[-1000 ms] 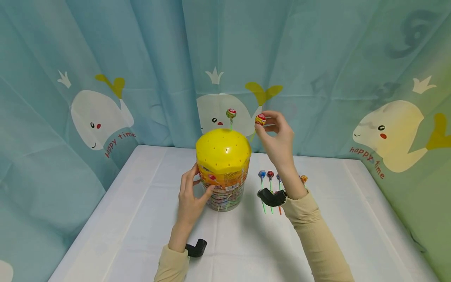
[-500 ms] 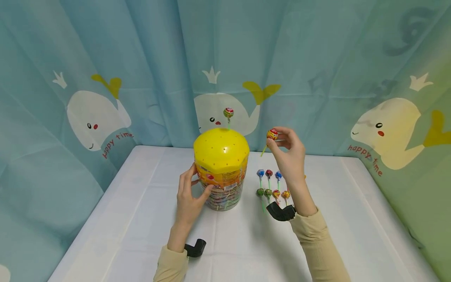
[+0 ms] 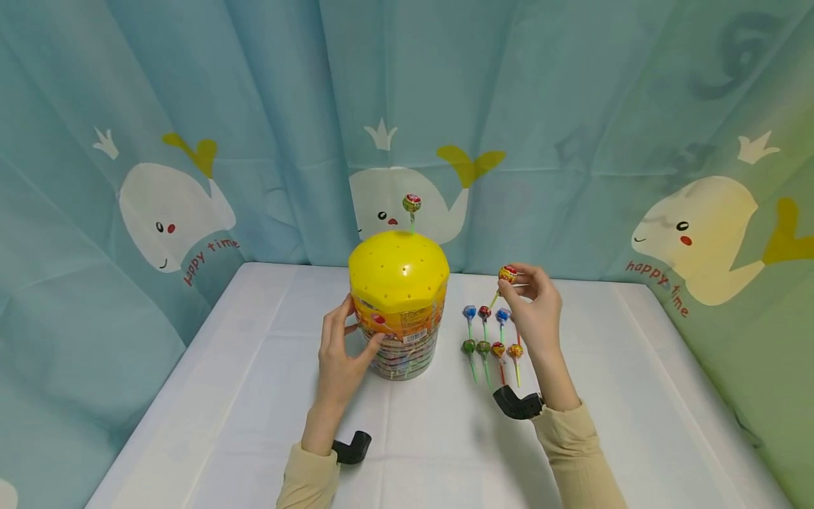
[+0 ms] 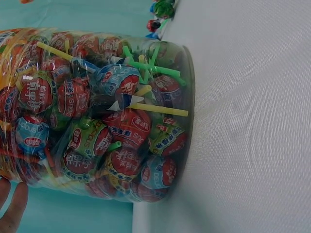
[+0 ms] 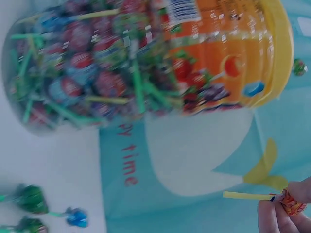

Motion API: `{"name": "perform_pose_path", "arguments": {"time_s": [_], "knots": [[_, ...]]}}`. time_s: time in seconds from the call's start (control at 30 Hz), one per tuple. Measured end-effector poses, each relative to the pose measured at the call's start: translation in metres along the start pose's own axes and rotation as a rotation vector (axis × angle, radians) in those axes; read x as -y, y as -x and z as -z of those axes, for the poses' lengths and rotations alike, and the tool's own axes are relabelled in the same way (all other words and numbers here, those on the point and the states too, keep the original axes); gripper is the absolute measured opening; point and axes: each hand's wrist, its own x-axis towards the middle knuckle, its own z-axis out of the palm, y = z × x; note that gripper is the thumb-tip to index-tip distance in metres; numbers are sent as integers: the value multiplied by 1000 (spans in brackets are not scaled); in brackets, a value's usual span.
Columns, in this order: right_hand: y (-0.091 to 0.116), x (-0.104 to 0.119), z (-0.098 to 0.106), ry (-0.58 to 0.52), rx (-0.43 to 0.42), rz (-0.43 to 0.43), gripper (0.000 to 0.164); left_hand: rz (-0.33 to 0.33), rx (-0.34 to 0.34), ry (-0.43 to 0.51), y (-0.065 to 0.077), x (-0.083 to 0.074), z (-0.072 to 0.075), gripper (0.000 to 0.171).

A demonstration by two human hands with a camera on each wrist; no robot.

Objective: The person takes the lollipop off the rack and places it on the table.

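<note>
A clear plastic jar with a yellow domed lid stands on the white table, packed with wrapped lollipops. My left hand rests against the jar's left side, fingers and thumb spread around it. One green-and-red lollipop stands upright from the top of the lid. My right hand pinches a red-and-yellow lollipop by its wrapped head, right of the jar; its yellow stick points out free in the right wrist view. Below that hand, two rows of lollipops lie on the table, including a green one and a blue one.
The white table ends at the back against a blue curtain printed with whales. A black wrist mount sits on the right wrist, another black mount on the left. Small holes dot the lid.
My right hand has moved right and down, away from the lid, carrying the red-and-yellow lollipop toward the rows on the table. My left hand stays on the jar.
</note>
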Motion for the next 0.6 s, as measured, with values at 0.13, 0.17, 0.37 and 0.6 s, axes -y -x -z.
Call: {"name": "perform_pose_path", "arguments": {"time_s": [0.13,0.17,0.37,0.6], "knots": [[5,-14,5,23,5,-42,33,1,1,-2,0,0,0,81],[7,-17,7,30,7,-49,33,2,2,-5,0,0,0,81],[16,-41,17,131,30,-135,31,14,6,-5,1,0,0,82],[23,-64,30,257,29,-226,30,18,5,6,0,-4,1,84]]}}
